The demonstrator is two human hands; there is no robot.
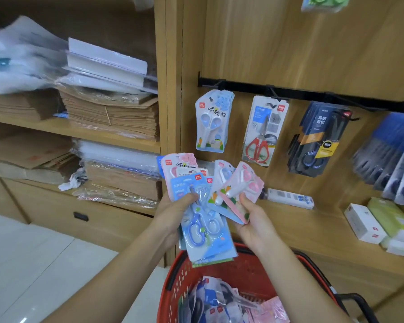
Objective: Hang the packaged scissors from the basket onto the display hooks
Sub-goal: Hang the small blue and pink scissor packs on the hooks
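Packaged scissors on blue blister cards (203, 224) are gripped, fanned, in the left hand (173, 213). Pink-carded pairs (241, 190) are pinched by the right hand (254, 222), tilted upright beneath the black hook rail's (243, 86) left end.

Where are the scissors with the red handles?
In the head view, the red-handled scissors hang right of centre on the black rail, between the pale blue scissors pack on their left and the dark scissors packs on their right.

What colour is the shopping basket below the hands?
The basket is red, with a black handle; the head view shows it.
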